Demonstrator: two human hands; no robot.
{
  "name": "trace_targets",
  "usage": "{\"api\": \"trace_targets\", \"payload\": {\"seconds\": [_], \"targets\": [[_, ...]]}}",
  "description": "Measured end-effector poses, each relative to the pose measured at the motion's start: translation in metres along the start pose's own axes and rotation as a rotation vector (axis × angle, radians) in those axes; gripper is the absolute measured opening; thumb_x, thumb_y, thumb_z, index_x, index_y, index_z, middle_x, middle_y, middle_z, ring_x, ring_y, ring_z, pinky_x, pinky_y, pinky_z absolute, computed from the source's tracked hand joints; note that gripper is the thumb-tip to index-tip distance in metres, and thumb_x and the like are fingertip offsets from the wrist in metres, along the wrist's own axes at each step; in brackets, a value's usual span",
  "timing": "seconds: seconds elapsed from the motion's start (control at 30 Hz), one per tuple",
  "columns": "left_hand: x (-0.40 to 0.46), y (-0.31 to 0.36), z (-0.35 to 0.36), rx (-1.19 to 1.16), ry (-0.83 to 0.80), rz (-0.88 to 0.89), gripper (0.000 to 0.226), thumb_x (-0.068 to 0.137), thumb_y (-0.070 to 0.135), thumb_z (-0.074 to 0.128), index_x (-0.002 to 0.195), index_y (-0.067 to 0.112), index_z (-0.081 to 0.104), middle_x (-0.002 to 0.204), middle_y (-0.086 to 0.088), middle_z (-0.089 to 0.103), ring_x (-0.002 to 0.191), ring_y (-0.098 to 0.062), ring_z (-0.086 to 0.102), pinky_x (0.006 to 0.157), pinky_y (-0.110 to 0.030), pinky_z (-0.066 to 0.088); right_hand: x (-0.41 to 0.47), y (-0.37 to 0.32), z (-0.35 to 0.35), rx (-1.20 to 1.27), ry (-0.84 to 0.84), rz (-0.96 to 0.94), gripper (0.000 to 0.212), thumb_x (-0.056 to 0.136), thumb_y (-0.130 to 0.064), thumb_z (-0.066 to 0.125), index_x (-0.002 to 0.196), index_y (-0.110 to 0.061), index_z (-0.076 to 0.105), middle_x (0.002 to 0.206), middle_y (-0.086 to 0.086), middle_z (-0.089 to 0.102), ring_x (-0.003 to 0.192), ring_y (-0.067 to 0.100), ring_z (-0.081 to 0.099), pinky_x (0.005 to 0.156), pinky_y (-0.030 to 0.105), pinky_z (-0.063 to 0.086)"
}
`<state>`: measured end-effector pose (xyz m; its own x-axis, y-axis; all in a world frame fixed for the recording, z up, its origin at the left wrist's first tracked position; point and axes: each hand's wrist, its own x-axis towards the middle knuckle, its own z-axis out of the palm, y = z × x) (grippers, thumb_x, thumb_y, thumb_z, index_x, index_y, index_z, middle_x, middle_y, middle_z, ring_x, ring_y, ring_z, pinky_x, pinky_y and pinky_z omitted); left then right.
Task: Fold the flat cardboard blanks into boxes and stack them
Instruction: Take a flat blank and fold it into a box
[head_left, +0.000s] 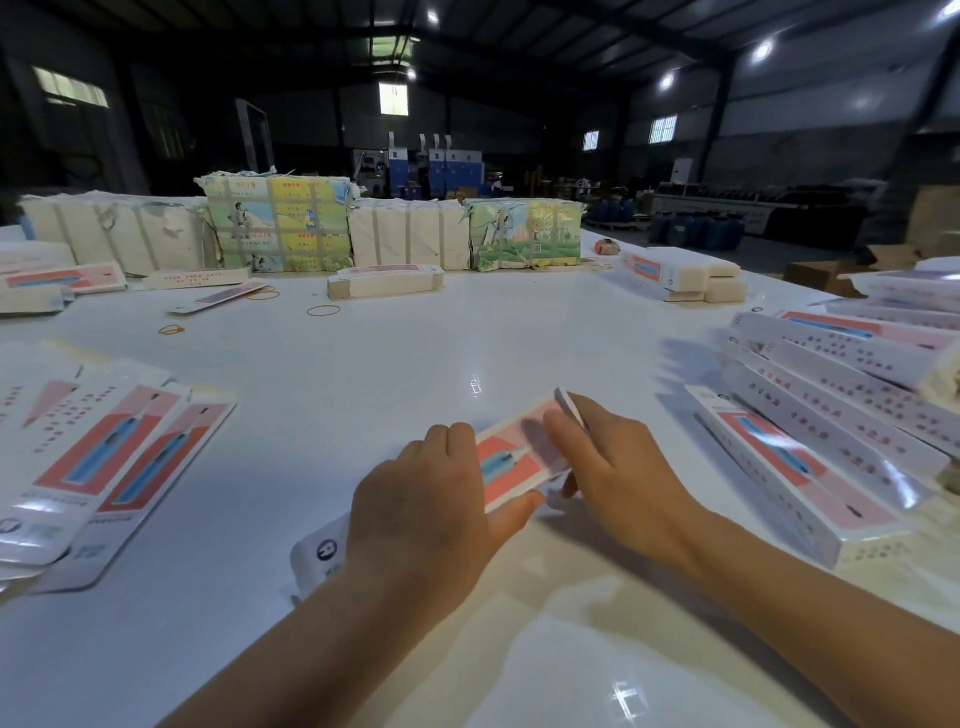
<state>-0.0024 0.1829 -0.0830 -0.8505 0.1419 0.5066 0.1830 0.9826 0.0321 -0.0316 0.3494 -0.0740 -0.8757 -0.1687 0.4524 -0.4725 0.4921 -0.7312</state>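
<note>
Centrally, in the head view, a cardboard blank printed pink and blue is held just above the white worktop by both hands. The left hand is curled over the blank's near portion, its thumb pressed against the front edge, so this grip is closed on the card. The right hand is laid on the far end, fingers bent round a raised end flap, a grip likewise closed on the blank. Flat blanks are fanned out at the left edge of the worktop. Folded boxes are stacked in overlapping rows at the right. Strapped bundles of printed and plain card are lined up along the far side, with a smaller stack of blanks set in front of them. Rubber bands are scattered on the worktop well beyond the hands
</note>
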Motion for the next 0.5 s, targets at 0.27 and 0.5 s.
{"api": "trace_targets", "payload": {"seconds": [0.27, 0.5], "targets": [[-0.002, -0.005, -0.007, 0.017, 0.036, -0.001, 0.08, 0.059, 0.08, 0.003, 0.112, 0.031, 0.036, 0.097, 0.017, 0.046, 0.075, -0.005, 0.041, 0.056, -0.014, 0.026, 0.012, 0.0, -0.003, 0.726, -0.068, 0.238, 0.054, 0.098, -0.005, 0.031, 0.07, -0.012, 0.077, 0.078, 0.009, 0.073, 0.075, 0.019, 0.071, 0.062, 0.028, 0.056], [-0.003, -0.004, -0.016, -0.096, 0.051, 0.038, 0.068, 0.064, 0.069, 0.041, 0.094, 0.011, 0.062, 0.078, -0.001, 0.065, 0.056, -0.015, 0.058, 0.048, -0.02, 0.038, 0.01, 0.01, -0.003, 0.535, -0.054, 0.13, 0.044, 0.092, -0.009, 0.035, 0.07, -0.021, 0.071, 0.075, -0.003, 0.071, 0.074, 0.013, 0.067, 0.065, 0.026, 0.056]]}}
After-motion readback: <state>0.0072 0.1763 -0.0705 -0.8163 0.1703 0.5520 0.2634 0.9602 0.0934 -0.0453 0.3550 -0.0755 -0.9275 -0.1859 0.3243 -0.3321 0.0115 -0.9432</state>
